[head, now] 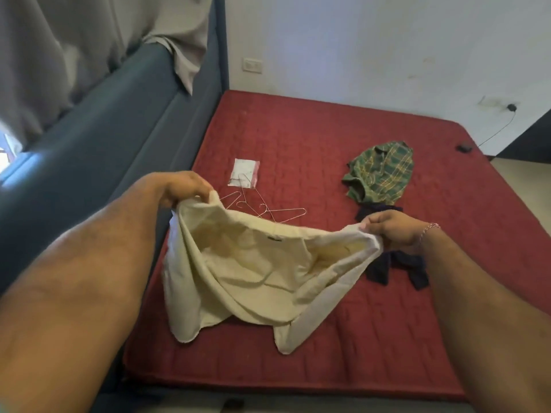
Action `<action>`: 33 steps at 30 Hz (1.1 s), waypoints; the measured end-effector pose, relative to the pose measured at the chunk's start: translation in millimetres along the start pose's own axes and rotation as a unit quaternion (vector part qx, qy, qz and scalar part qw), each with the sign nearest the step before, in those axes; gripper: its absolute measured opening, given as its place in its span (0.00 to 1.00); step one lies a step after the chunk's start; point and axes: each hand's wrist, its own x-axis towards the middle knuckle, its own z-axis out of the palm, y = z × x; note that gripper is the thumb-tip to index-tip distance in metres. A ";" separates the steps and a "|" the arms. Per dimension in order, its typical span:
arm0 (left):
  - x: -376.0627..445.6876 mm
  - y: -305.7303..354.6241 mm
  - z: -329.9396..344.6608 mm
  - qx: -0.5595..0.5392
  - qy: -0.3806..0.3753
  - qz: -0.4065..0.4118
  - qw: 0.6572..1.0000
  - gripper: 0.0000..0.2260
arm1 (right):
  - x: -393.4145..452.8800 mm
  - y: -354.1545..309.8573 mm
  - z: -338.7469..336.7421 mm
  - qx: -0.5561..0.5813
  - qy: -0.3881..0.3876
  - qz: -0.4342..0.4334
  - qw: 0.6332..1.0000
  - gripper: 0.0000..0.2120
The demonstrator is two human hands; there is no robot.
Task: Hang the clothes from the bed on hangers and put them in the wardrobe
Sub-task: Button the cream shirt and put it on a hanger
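A person stands at the near edge of a red quilted mattress [298, 138], seen from their own head. Both hands hold up a cream-coloured garment [253, 278], probably shorts, by its waistband, stretched open above the near half of the mattress. The left hand [182, 186] pinches the band's left end; the right hand [393, 231], a beaded bracelet at its wrist, pinches the right end.

The task looks to be barely started: no garment is on a hanger yet. Thin wire hangers [262, 208] lie loose near the middle of the mattress, just beyond the cream garment. A green plaid shirt [380, 174] lies crumpled toward the far right, and a dark navy garment [396, 266] lies partly hidden under the right hand. All three pieces still need hanging. No wardrobe is in view.

A small dark label [274, 239] sits inside the waistband; its writing is too small to read. A small clear plastic packet [244, 172] beyond the hangers shows no legible text.
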 end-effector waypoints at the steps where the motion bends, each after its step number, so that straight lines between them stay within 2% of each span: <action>1: 0.7 4.6 1.5 0.005 -0.059 -0.002 0.998 0.09 | -2.3 -1.7 3.2 0.002 -0.038 0.016 0.999 0.08; 3: 2.1 16.0 -0.2 0.010 -0.138 0.005 0.990 0.09 | -12.3 -10.9 1.7 -0.005 -0.116 0.047 0.992 0.08; 4: 2.1 23.5 -2.7 0.008 -0.151 0.011 0.988 0.08 | -18.0 -17.5 -2.6 -0.011 -0.145 0.059 0.988 0.08; 5: -1.4 34.5 -5.8 0.002 -0.151 0.018 0.988 0.08 | -25.7 -27.4 -9.5 -0.015 -0.163 0.066 0.984 0.09; 7: -9.2 54.9 -12.0 -0.011 -0.135 0.026 0.990 0.10 | -38.3 -46.0 -22.0 -0.029 -0.142 0.076 0.987 0.09; 9: -16.9 74.4 -13.7 -0.001 -0.071 0.049 0.996 0.08 | -44.4 -61.7 -33.9 -0.046 -0.011 0.064 0.997 0.07; 11: -18.0 96.7 -15.8 0.063 0.110 0.089 0.988 0.07 | -39.6 -79.8 -54.4 -0.077 0.186 0.015 0.979 0.06; 13: -13.7 115.1 -7.0 0.115 0.325 0.119 0.931 0.10 | -25.9 -99.1 -65.7 -0.101 0.338 -0.033 0.935 0.10; 15: -1.4 123.5 19.1 0.092 0.427 0.139 0.889 0.09 | -7.9 -101.6 -61.1 -0.098 0.428 -0.087 0.894 0.11; 17: 13.9 120.0 55.0 0.041 0.472 0.157 0.866 0.07 | 8.5 -86.0 -42.2 -0.033 0.468 -0.134 0.873 0.11; 19: 42.2 101.6 105.3 0.018 0.486 0.190 0.853 0.05 | 35.5 -40.3 -9.6 0.014 0.475 -0.154 0.866 0.13; 23: 135.1 8.0 235.3 -0.040 0.461 0.248 0.851 0.06 | 116.1 104.0 84.6 0.079 0.421 -0.147 0.892 0.07; 27: 249.3 -123.7 380.8 -0.045 0.442 0.287 0.849 0.10 | 219.2 267.7 189.0 0.246 0.295 -0.137 0.913 0.06; 30: 322.3 -227.3 468.0 0.042 0.426 0.314 0.847 0.10 | 280.0 360.5 252.6 0.353 0.261 -0.151 0.886 0.10; 33: 354.2 -254.3 486.8 0.066 0.448 0.356 0.818 0.08 | 306.2 386.0 269.9 0.378 0.255 -0.230 0.860 0.15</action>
